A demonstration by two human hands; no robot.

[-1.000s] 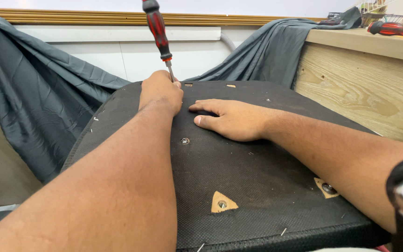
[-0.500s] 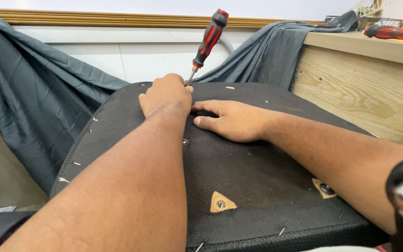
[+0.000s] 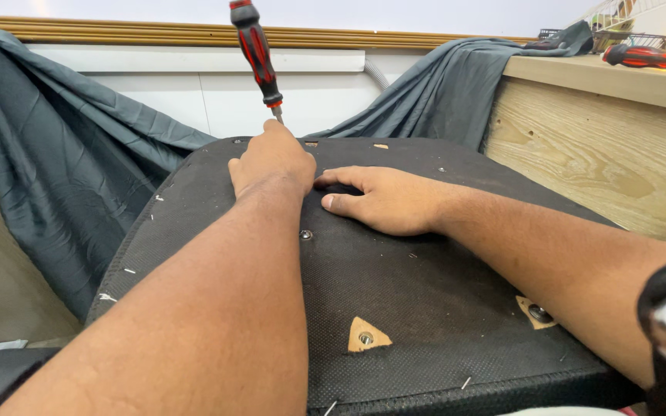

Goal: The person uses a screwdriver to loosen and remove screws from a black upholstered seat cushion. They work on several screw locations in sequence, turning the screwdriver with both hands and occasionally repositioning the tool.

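Left hand [image 3: 271, 163] grips screwdriver [image 3: 256, 52]; right hand [image 3: 383, 199] flat on black panel [image 3: 425, 308].

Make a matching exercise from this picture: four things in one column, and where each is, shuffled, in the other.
1. left hand
2. right hand
3. second screwdriver
4. grey cloth

a. on the wooden ledge
b. flat on the black panel
c. draped behind the panel
d. gripping the red-and-black screwdriver by its shaft

Pairs: 1-d, 2-b, 3-a, 4-c

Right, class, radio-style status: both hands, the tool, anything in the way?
Left hand gripping screwdriver low on its shaft. Right hand flat on black seat panel. Nothing blocking; second screwdriver on wooden ledge.
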